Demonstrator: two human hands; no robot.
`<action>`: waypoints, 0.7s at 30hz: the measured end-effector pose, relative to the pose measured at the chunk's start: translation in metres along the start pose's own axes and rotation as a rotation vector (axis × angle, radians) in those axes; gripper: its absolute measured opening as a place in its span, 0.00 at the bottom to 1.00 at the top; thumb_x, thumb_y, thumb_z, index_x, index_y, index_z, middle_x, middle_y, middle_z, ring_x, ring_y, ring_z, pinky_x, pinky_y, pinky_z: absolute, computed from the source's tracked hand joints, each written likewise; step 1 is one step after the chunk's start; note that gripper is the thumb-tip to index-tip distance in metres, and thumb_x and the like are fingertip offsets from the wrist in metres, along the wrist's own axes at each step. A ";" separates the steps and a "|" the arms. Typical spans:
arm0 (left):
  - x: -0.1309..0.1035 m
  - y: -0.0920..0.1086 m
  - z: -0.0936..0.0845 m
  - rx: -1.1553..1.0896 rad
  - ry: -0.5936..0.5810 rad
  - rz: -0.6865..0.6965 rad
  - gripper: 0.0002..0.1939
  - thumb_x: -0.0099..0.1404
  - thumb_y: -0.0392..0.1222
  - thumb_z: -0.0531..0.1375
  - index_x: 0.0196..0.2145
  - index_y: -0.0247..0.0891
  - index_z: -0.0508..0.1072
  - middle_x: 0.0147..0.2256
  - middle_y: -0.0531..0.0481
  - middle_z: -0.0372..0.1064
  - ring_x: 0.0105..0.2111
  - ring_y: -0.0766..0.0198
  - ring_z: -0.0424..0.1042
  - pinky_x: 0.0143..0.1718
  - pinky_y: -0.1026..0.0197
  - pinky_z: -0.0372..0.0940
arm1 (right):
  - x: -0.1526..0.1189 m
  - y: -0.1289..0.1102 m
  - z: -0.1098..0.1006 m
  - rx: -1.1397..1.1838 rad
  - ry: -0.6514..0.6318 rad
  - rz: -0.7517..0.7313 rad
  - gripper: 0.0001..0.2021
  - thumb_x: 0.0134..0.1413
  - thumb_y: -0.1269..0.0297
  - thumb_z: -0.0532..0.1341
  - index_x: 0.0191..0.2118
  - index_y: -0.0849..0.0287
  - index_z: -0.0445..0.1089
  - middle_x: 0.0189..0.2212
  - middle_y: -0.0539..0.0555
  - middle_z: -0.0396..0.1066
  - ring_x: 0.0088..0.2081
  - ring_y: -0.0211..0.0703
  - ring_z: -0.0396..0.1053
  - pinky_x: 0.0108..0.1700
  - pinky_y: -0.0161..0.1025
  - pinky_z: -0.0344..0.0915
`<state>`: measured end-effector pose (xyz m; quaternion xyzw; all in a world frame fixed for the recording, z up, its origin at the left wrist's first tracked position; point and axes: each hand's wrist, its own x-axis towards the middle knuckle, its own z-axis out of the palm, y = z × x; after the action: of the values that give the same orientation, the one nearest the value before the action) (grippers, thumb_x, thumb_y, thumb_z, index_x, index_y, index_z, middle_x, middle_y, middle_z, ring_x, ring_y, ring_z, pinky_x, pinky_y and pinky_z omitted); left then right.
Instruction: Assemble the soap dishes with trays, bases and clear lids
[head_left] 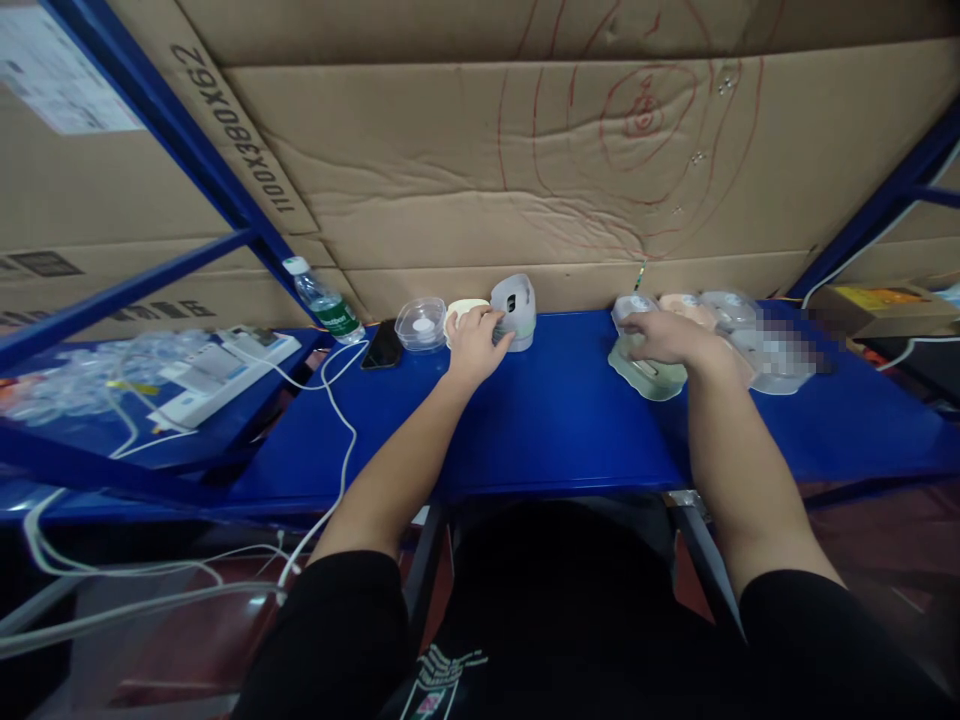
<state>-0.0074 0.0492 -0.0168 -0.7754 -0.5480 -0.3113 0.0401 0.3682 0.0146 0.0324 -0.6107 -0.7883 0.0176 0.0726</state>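
Left hand (474, 343) stretched far forward over the blue counter (540, 420), fingers (501, 335) curled against the side of a small grey-white device (514, 310) standing upright near the cardboard backing, with a cream disc (459, 312) half hidden under the palm. Looks like light moulded plastic: stiff, smooth, probably a bit slippery, best pinched across its two flat sides low down, clear of the dark window on the front. Cannot tell whether really gripped or only touched. Right hand (664, 338) equally far out, palm down, fingers loosely bent and resting on a pale green tray (649, 378), flat on the counter, beside a cluster of clear shells (731, 315) partly blurred out. Tray likely thin, flexible, nearly weightless; safest taken by the rim, since squeezing the middle could buckle it. Both forearms nearly straight, elbows low, wrists level. Further left: a clear round lid (421, 324), a phone (383, 345), a bottle (324, 302), white cables (341, 440).
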 end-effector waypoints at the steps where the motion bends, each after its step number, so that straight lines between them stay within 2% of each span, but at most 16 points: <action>1: 0.000 -0.001 0.000 -0.005 0.005 0.005 0.22 0.74 0.50 0.64 0.63 0.44 0.79 0.67 0.35 0.73 0.69 0.39 0.70 0.79 0.26 0.44 | 0.000 -0.010 0.000 0.052 -0.046 -0.030 0.36 0.55 0.65 0.71 0.71 0.60 0.75 0.65 0.66 0.80 0.62 0.67 0.80 0.62 0.54 0.76; 4: -0.001 -0.003 0.002 -0.023 0.022 0.018 0.22 0.73 0.50 0.64 0.62 0.46 0.79 0.67 0.36 0.73 0.69 0.39 0.70 0.78 0.26 0.45 | 0.002 -0.041 0.002 0.185 -0.078 -0.142 0.38 0.56 0.69 0.68 0.74 0.56 0.72 0.70 0.60 0.75 0.68 0.64 0.76 0.71 0.56 0.71; 7: -0.002 -0.004 0.004 -0.037 0.037 0.038 0.22 0.73 0.50 0.65 0.62 0.46 0.79 0.67 0.37 0.73 0.70 0.38 0.69 0.78 0.26 0.45 | 0.004 -0.065 0.010 0.313 -0.086 -0.277 0.40 0.57 0.66 0.70 0.76 0.50 0.69 0.72 0.56 0.74 0.70 0.60 0.74 0.74 0.56 0.69; 10: -0.004 -0.004 0.004 -0.043 0.054 0.083 0.22 0.73 0.51 0.65 0.62 0.45 0.79 0.68 0.37 0.73 0.71 0.38 0.68 0.78 0.29 0.48 | 0.008 -0.071 0.019 0.320 -0.012 -0.348 0.47 0.54 0.57 0.76 0.79 0.51 0.65 0.79 0.59 0.63 0.79 0.64 0.61 0.79 0.63 0.58; 13: -0.005 -0.001 0.001 -0.072 0.049 0.194 0.22 0.74 0.53 0.64 0.62 0.44 0.79 0.67 0.37 0.74 0.69 0.39 0.69 0.74 0.33 0.57 | 0.012 -0.063 0.028 0.222 -0.027 -0.262 0.56 0.46 0.51 0.81 0.79 0.53 0.63 0.82 0.66 0.55 0.82 0.75 0.51 0.80 0.73 0.50; 16: -0.009 0.005 0.000 -0.121 0.004 0.357 0.26 0.75 0.58 0.65 0.63 0.41 0.78 0.65 0.36 0.75 0.66 0.40 0.72 0.71 0.36 0.64 | 0.016 -0.052 0.036 0.191 -0.089 -0.205 0.60 0.40 0.52 0.83 0.80 0.55 0.62 0.79 0.70 0.60 0.78 0.79 0.59 0.77 0.72 0.59; 18: -0.013 0.012 0.001 -0.145 -0.046 0.460 0.31 0.73 0.62 0.67 0.65 0.41 0.77 0.66 0.35 0.74 0.67 0.39 0.72 0.70 0.36 0.65 | 0.018 -0.049 0.040 0.211 -0.091 -0.223 0.61 0.39 0.53 0.83 0.80 0.56 0.62 0.76 0.70 0.64 0.74 0.76 0.65 0.74 0.68 0.64; 21: -0.019 0.021 0.005 -0.157 -0.127 0.569 0.40 0.69 0.66 0.71 0.69 0.42 0.74 0.71 0.33 0.69 0.70 0.36 0.69 0.71 0.33 0.65 | 0.020 -0.053 0.046 0.269 -0.057 -0.286 0.60 0.38 0.50 0.83 0.78 0.56 0.64 0.72 0.68 0.69 0.72 0.75 0.68 0.73 0.67 0.66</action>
<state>0.0092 0.0278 -0.0250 -0.9164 -0.2842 -0.2800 0.0312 0.3063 0.0236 -0.0045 -0.4764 -0.8594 0.1297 0.1328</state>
